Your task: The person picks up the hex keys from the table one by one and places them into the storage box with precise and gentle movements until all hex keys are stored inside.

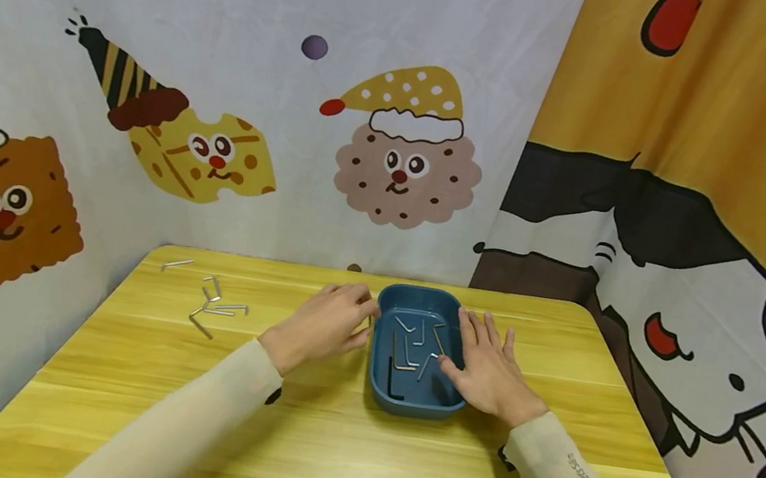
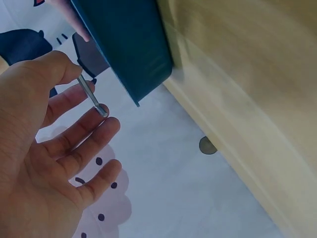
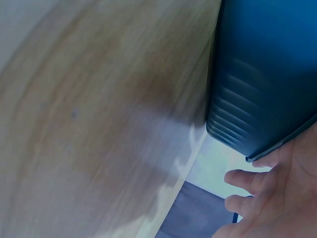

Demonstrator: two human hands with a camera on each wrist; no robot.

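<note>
My left hand [image 1: 328, 321] is just left of a blue plastic bin [image 1: 412, 409]. In the left wrist view it pinches a silver hex key [image 2: 90, 91] between thumb and fingertips, the other fingers spread. The key's lower end points away from the palm, and the bin's side wall is close by. On the right rim of the bin rests my right hand [image 1: 492, 377], fingers extended along the outside and the thumb reaching over the inside. Several L-shaped hex keys lie scattered on the bin floor, among them a black hex key [image 1: 390, 380] near the front left corner.
A loose group of silver hex keys [image 1: 219, 312] lies on the left part of the wooden table [image 1: 347, 467]. One single hex key [image 1: 177, 265] is farther back, near the table's far left corner. A printed cloth [image 1: 251, 26] hangs right behind the table.
</note>
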